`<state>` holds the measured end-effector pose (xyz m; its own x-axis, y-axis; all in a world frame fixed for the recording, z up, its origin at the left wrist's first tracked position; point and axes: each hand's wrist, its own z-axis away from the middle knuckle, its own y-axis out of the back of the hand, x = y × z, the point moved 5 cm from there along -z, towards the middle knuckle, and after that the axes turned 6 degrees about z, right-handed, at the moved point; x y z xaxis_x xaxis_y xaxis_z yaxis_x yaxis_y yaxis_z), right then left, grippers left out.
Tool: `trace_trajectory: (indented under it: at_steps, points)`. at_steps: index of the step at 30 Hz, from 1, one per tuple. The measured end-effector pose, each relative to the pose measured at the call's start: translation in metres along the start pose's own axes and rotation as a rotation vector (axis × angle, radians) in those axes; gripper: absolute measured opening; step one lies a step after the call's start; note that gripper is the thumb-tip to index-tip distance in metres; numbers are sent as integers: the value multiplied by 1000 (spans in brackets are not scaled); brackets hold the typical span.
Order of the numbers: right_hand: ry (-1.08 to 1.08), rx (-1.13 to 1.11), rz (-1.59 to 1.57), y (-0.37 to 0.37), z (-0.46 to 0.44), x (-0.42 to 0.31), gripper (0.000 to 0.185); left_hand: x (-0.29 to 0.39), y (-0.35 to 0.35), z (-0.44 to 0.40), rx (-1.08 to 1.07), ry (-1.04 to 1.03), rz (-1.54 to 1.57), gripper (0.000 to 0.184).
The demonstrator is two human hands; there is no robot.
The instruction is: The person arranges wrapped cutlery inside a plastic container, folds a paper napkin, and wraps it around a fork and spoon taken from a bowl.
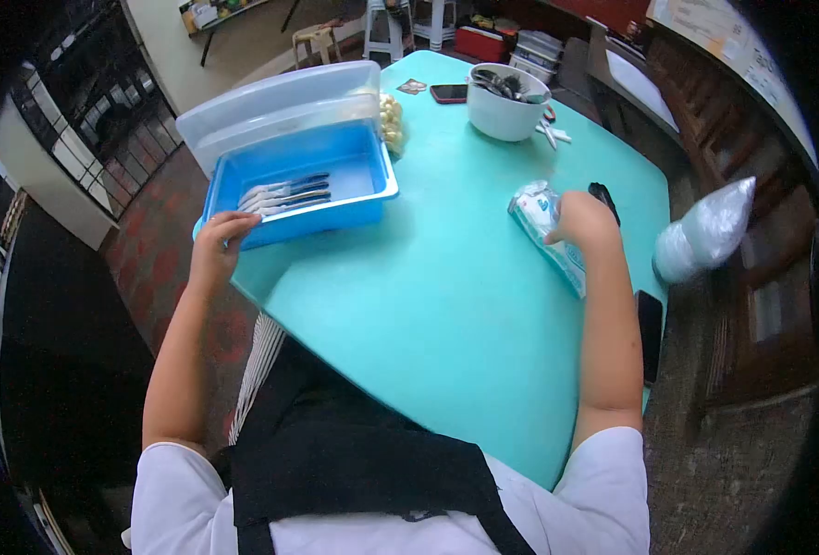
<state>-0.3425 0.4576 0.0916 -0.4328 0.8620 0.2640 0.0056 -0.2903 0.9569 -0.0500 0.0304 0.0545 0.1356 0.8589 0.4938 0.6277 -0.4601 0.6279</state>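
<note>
On the left of the table, a blue plastic box with its clear lid raised holds several knives lying side by side. My left hand is at the box's near left corner, fingers bent over the rim by the knife handles. My right hand is on a white and teal soft packet on the right side of the table, its fingertips at the packet's top; what they pinch, if anything, is hidden.
A white bowl of dark utensils stands at the back, beside a phone. Behind the box lies a bag of pale items. A plastic-wrapped roll and another phone are at the right edge.
</note>
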Motion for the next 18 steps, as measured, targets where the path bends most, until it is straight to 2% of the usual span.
trace_trajectory:
  at_steps: [2, 5, 11, 12, 16, 18]
  points:
    - [-40, -7, -89, 11, 20, 3, 43, -1, 4, -3, -17, 22, -9, 27]
    - [-78, 179, -207, 26, 47, 8, 46, -29, 5, -3, 12, 47, -20, 26]
    - [26, 311, -272, 31, 42, 1, 40, -50, 2, -6, -3, 123, 21, 26]
    - [40, 330, -308, 36, 40, -2, 36, -43, 1, -4, 50, 52, -39, 29]
    - [84, 505, -382, 38, -9, -11, 41, 11, -12, 5, 218, -161, -204, 50]
    - [150, 634, -431, 36, -43, -16, 46, 33, -37, 12, 51, -275, -166, 59]
